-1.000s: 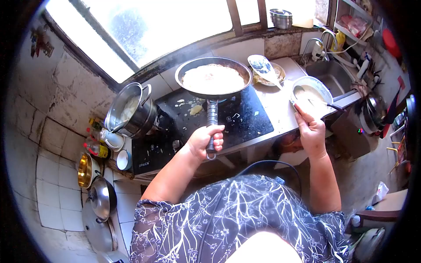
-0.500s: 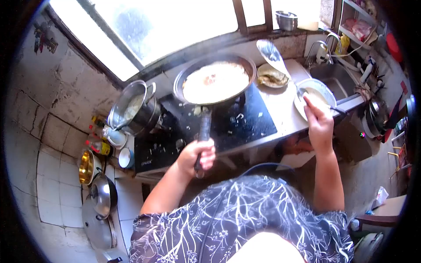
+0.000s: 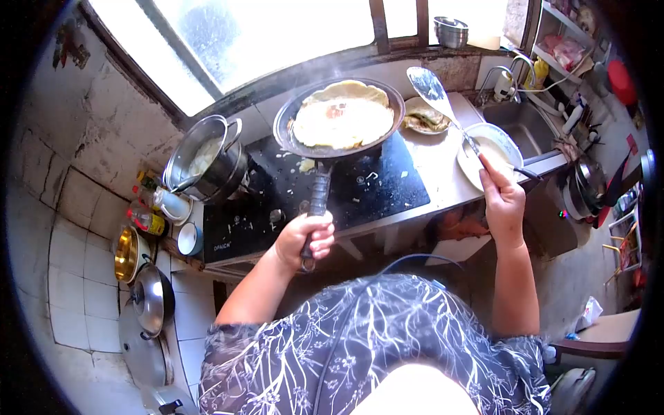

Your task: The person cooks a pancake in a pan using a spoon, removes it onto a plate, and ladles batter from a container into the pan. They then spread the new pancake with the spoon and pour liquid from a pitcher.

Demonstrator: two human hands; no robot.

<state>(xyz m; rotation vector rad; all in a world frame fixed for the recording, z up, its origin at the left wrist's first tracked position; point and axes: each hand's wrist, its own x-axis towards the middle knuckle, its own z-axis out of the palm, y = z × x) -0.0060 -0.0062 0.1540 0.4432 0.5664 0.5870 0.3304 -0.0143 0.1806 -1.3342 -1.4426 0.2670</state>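
My left hand (image 3: 304,241) is closed around the handle of a frying pan (image 3: 283,131) over the black cooktop (image 3: 387,187). In the pan lies a pale pancake (image 3: 342,121) with a browned spot in its middle, its far edge up against the rim. My right hand (image 3: 503,197) grips a metal spatula (image 3: 430,88), its blade raised up and to the left, apart from the pan. Behind that hand stands a white bowl (image 3: 515,144) of pale liquid, partly hidden; a dark utensil handle sticks out at its right. A plate (image 3: 423,130) of folded food sits between pan and bowl.
A steel pot (image 3: 181,155) with pale contents and a utensil stands left of the pan. Scraps lie scattered over the cooktop. Bottles (image 3: 146,220) and a cup (image 3: 190,238) stand at the left. The sink (image 3: 532,128) is on the right, below the window.
The pancake now lies closer to the pan's far rim than before. Both hands keep their grips, and the spatula stays raised. The whole view has shifted slightly.
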